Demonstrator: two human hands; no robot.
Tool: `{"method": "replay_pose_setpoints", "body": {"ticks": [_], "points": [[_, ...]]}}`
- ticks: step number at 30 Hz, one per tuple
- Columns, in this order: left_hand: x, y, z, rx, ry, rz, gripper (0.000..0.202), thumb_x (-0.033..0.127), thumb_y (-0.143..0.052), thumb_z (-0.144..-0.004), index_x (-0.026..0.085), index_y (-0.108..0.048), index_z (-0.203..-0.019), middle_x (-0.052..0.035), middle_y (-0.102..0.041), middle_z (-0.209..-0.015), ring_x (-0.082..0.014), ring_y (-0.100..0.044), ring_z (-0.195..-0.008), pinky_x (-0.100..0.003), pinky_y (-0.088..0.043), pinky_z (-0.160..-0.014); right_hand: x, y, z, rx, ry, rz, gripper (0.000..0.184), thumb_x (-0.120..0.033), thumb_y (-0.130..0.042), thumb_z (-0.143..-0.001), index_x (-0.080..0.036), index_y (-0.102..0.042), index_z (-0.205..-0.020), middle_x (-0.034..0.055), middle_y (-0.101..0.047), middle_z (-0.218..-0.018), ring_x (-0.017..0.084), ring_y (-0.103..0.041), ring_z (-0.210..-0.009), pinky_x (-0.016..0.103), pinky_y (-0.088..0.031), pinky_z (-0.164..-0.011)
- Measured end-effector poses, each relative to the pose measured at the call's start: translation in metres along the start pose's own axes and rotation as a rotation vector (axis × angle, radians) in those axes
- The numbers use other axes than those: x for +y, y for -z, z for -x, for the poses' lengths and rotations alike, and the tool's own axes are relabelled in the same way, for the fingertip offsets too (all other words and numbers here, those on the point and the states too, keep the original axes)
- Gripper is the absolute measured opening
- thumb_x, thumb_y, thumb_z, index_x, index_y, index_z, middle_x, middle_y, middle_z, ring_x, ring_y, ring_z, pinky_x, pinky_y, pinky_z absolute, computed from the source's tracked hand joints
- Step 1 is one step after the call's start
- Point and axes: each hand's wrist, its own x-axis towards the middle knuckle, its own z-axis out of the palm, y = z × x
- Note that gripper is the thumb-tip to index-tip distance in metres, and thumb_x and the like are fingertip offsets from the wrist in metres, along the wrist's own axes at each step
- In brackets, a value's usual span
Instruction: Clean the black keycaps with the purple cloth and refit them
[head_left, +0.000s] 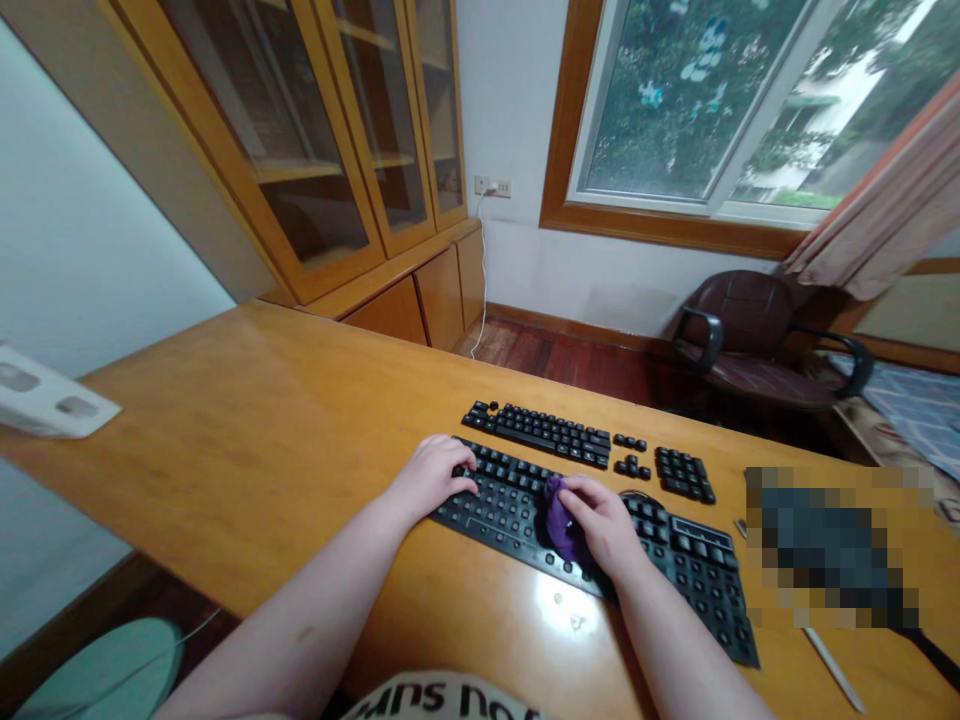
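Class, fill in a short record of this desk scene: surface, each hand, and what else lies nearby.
Surface: wooden desk
Left hand: rests on left end of near keyboard
Right hand: fingers closed on purple lump, pressed on that keyboard
Behind: black keys in rows
Far left: white object

glossy wooden desk [300,440], matt black plastic keyboard [675,560], soft purple cloth [559,525]

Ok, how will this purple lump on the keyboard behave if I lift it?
The purple lump bunches under the right hand, so it is probably soft and floppy, not stiff. It fits under one hand, so likely light. Draped over the keyboard keys, it should sag rather than roll.
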Motion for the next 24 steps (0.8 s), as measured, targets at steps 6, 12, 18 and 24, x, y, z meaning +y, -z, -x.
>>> {"method": "replay_pose_setpoints", "body": {"ticks": [6,12,18,24], "points": [[-0.002,0.005,0.001,-0.017,-0.015,0.057,0.025,0.043,-0.072,-0.066,0.024,-0.067,-0.08,-0.0022,-0.067,-0.083,-0.0203,-0.057,-0.084,-0.035,-0.04,-0.081,-0.004,-0.001,0.001,0.012,-0.003,-0.003,0.027,-0.044,-0.064,-0.074,-0.018,-0.068,-0.077,0.0057,-0.067,-0.078,0.02,-0.06,-0.075,0.032,-0.047,-0.072],[-0.009,-0.001,0.001,0.054,0.086,0.176,0.013,0.033,-0.065,-0.074,0.024,-0.069,-0.082,-0.004,-0.065,-0.096,-0.0213,-0.057,-0.095,-0.039,-0.042,-0.09,-0.004,-0.001,0.0,0.015,-0.02,-0.019,0.026,-0.043,-0.065,-0.073,-0.018,-0.068,-0.077,0.0047,-0.067,-0.079,0.02,-0.06,-0.075,0.031,-0.047,-0.072],[-0.009,-0.011,0.001,0.122,0.349,0.26,0.062,0.026,-0.073,-0.063,0.022,-0.053,-0.122,-0.0141,-0.043,-0.135,-0.0315,-0.039,-0.125,-0.05,-0.033,-0.102,-0.004,-0.001,0.001,0.02,-0.021,-0.011,0.026,-0.043,-0.065,-0.073,-0.018,-0.068,-0.077,0.0056,-0.067,-0.078,0.021,-0.06,-0.075,0.032,-0.047,-0.072],[-0.011,-0.012,-0.004,0.063,0.342,0.355,0.078,0.019,-0.072,-0.062,0.022,-0.04,-0.133,-0.0142,-0.046,-0.133,-0.0289,-0.042,-0.124,-0.046,-0.033,-0.104,-0.004,-0.001,0.001,0.012,-0.008,-0.009,0.025,-0.042,-0.064,-0.074,-0.018,-0.068,-0.078,0.0059,-0.067,-0.08,0.021,-0.06,-0.077,0.032,-0.047,-0.073]]}}
